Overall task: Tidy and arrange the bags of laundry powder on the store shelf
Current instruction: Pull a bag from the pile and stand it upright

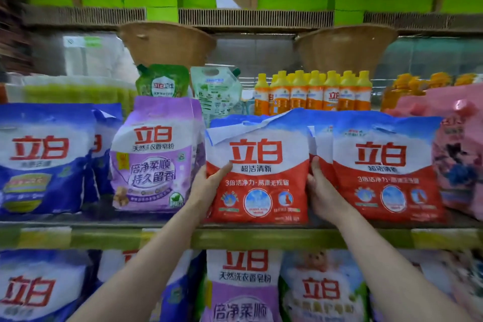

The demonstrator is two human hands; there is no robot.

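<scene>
A red, white and blue laundry powder bag (257, 172) stands upright at the front of the middle shelf (261, 239). My left hand (210, 181) grips its left edge, thumb on the front. My right hand (320, 185) grips its right edge, in the gap beside a second identical red bag (384, 170). More red bags stand behind the held one. A purple bag (154, 157) stands just to the left, and blue bags (44, 159) fill the far left.
Pink bags (460, 154) stand at the right end of the shelf. Behind the bags are orange bottles (313, 94) and green refill pouches (163, 81). Two woven baskets (167, 42) hang above. The lower shelf holds more powder bags (243, 287).
</scene>
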